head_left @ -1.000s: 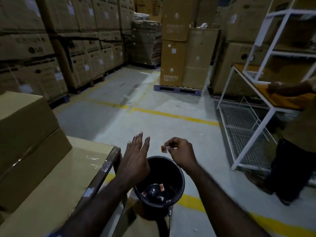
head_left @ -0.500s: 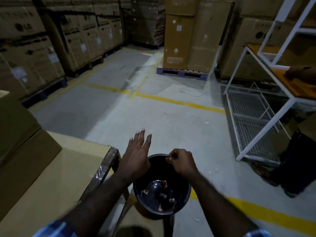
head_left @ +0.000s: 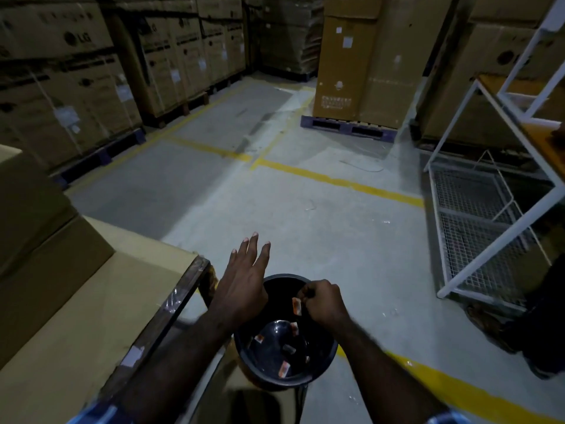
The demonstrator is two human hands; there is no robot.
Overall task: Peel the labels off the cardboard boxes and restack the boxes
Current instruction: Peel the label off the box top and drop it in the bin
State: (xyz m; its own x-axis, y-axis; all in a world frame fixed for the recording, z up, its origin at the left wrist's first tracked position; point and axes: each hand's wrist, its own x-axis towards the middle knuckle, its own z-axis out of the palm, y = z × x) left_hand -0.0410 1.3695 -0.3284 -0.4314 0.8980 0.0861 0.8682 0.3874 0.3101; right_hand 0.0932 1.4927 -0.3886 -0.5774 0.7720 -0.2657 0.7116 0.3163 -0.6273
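Over the round black plastic bucket both hands meet, and everything else is placed from it. Far left of the bucket, 2 plain brown cardboard boxes sit stacked on a broad flat cardboard carton whose taped edge runs just beside the bucket. The left hand hovers above the bucket's left rim, palm down, fingers straight and slightly spread, holding nothing. The right hand is curled over the far rim, thumb and fingertips pinched together; a small orange-and-white peeled label hangs right at those fingertips above the opening, though whether the fingers still touch it cannot be told. Down in the bucket lie several more orange-and-white label scraps.

Beyond the bucket stretches a grey concrete floor marked with yellow painted lines. Up and left of the bucket, rows of printed cartons stand on pallets; straight beyond it, a tall brown carton stack rests on a blue pallet. Right of the bucket stands a white metal rack with wire-mesh shelves and an orange top, and at the frame's right edge another person's dark trouser leg shows.
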